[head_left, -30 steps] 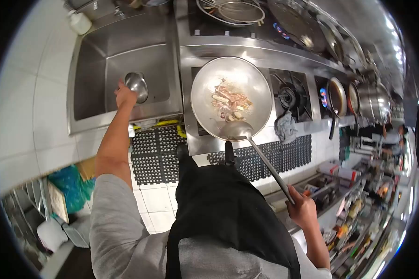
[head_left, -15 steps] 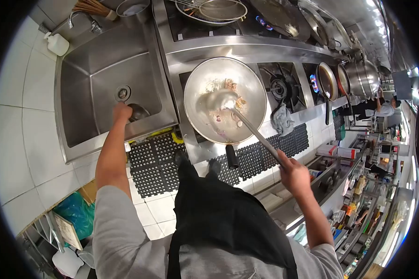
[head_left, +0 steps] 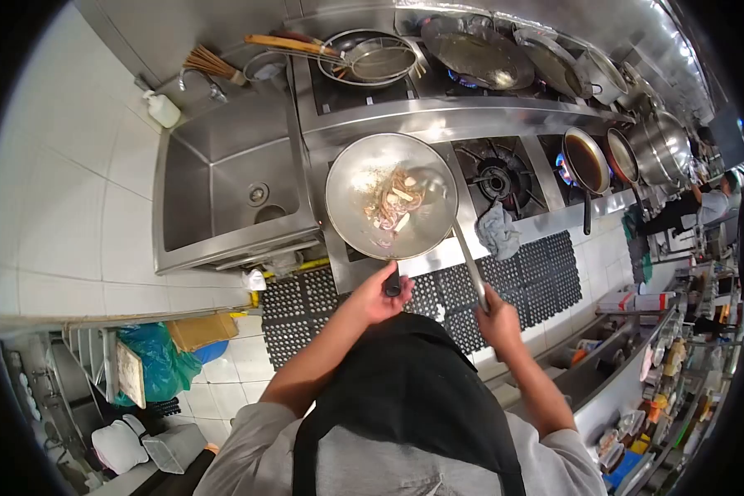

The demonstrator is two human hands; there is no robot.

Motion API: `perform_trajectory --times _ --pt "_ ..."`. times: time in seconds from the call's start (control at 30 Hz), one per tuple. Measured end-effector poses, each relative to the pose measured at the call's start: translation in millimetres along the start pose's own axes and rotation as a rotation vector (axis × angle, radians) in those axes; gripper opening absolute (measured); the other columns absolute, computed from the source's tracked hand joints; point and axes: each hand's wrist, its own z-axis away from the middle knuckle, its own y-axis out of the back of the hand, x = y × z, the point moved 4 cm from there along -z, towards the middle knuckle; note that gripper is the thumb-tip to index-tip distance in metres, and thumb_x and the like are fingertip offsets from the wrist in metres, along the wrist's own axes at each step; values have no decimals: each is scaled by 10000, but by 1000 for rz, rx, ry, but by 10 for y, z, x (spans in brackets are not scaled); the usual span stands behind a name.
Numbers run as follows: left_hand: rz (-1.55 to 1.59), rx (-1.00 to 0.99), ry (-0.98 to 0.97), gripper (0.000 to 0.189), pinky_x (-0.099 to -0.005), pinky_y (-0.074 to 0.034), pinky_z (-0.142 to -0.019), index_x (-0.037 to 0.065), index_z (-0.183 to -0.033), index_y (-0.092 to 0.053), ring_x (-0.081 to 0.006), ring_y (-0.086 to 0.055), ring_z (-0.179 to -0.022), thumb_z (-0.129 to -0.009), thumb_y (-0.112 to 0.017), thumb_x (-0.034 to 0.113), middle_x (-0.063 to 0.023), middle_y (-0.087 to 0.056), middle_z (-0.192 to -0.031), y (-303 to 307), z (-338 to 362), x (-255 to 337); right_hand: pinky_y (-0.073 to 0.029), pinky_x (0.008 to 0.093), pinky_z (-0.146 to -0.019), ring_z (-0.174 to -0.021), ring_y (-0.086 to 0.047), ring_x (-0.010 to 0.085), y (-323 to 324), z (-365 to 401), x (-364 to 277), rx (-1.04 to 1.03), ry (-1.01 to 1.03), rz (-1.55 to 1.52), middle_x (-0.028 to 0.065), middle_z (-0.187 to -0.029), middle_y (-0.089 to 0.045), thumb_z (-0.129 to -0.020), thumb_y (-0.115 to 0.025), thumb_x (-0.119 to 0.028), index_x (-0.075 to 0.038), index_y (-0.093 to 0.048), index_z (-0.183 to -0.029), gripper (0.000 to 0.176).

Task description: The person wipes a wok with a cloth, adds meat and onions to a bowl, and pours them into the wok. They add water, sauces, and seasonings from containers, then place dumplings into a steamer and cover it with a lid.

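Note:
A steel wok (head_left: 351,207) sits on the near burner with sliced onion, pale pieces and browned bits (head_left: 397,198) in it. My left hand (head_left: 378,299) is palm up at the wok's black handle (head_left: 393,283), loosely curled around it with the handle between thumb and fingers. My right hand (head_left: 498,321) is closed around the long metal handle of a ladle (head_left: 469,264). The ladle's bowl rests inside the wok on its right side, beside the food.
Left of the wok is a steel sink (head_left: 215,194) with a drain and a dark round thing. A grey cloth (head_left: 498,231) lies at the stove edge by an unlit burner (head_left: 496,178). A pan of brown liquid (head_left: 587,161) is over a flame. A person (head_left: 703,207) stands far right.
My left hand has left the sink and come to the wok handle. The ladle's bowl has moved to the wok's right side. The food is gathered more in the middle. The view has shifted.

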Motion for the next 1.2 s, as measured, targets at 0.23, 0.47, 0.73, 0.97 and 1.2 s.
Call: perform_trajectory --times 0.23,0.47,0.73,0.97,1.2 --pt "5 135 -69 199 -192 -335 -392 120 -804 -581 -91 -606 -615 -888 -728 223 14 -611 -745 -378 -173 26 -579 431 -752 -860 -742 398 -429 -66 -154 -474 -198 -644 309 -972 -713 -884 -700 -115 50 -590 -1317 476" --pt "45 181 -85 186 -192 -303 -393 139 -802 -565 -69 -573 -587 -876 -719 213 50 -599 -700 -417 -78 -315 -561 510 -761 -856 -698 471 -138 -295 -112 -2 154 -152 306 -893 -703 -856 -709 -171 37 -611 -1290 492" --pt "-71 134 -124 198 -212 -259 -391 134 -691 -505 -83 -398 -473 -804 -667 129 22 -517 -636 -450 -13 -299 -557 525 -723 -808 -697 434 221 109 87 -138 421 56 274 -852 -702 -815 -708 -140 -92 -628 -1295 489" --pt "-81 -181 -78 175 -244 -312 -432 129 -708 -518 -96 -400 -459 -824 -649 142 45 -501 -617 -996 505 -326 -553 534 -698 -776 -688 431 1508 691 -150 -257 477 181 239 -766 -681 -801 -692 -128 -121 -567 -1352 565" --pt "35 -177 -174 104 -251 -307 -440 131 -812 -522 -80 -414 -467 -860 -613 138 67 -504 -636 -1692 1225 -372 -567 507 -672 -734 -706 394 1612 -56 -549 78 598 261 217 -792 -702 -863 -617 -135 -39 -530 -1410 562"
